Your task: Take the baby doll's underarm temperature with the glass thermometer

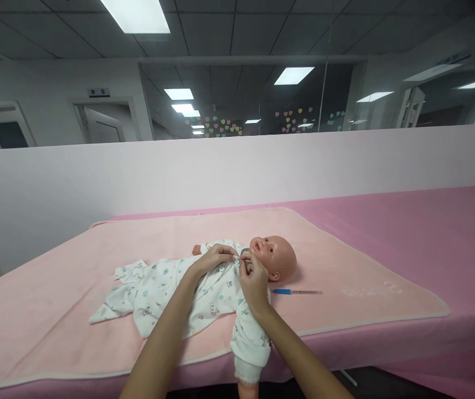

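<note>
A baby doll [281, 257] lies on its back with its head to the right, dressed in a white printed romper [221, 296]. At the romper's neckline, my left hand [217, 257] pinches the cloth near a small round fastener [236, 261]. My right hand [254, 280] is closed on the collar edge just beside it, under the doll's chin. The two hands' fingertips almost meet, and they partly hide the cloth between them. One sleeved arm [251, 338] of the doll hangs over the table's front edge.
A thin marked stick with a blue end [283, 291] lies by the doll's head. Beneath the doll is a peach blanket [75, 310] on a pink-covered table [449, 238]. A white low wall [179, 172] stands behind, with glass above it.
</note>
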`<state>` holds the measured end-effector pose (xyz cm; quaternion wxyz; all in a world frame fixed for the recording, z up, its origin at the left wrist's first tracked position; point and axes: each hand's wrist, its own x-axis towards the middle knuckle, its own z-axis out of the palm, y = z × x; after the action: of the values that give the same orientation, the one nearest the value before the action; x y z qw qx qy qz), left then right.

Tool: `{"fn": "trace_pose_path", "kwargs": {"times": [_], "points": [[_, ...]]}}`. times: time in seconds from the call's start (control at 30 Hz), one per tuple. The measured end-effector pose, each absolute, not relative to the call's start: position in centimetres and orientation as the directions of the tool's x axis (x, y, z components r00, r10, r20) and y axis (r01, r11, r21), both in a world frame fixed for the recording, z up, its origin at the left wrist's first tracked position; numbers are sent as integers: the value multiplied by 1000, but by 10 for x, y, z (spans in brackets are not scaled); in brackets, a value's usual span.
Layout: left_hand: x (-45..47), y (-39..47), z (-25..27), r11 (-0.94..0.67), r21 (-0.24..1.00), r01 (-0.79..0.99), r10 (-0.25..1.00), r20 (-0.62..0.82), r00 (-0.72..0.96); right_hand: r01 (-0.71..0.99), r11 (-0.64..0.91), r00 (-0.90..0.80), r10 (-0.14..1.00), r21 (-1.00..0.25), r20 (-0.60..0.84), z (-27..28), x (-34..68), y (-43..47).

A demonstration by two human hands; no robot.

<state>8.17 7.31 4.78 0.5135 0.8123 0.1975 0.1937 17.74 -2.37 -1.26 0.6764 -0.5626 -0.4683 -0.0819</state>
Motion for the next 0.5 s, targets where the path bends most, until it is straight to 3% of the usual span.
{"fn": "trace_pose_path", "kwargs": {"times": [0.5], "points": [[83,78,40,-253,967,-15,524,150,839,712,343,485,391,-613,782,-12,177,-25]]}}
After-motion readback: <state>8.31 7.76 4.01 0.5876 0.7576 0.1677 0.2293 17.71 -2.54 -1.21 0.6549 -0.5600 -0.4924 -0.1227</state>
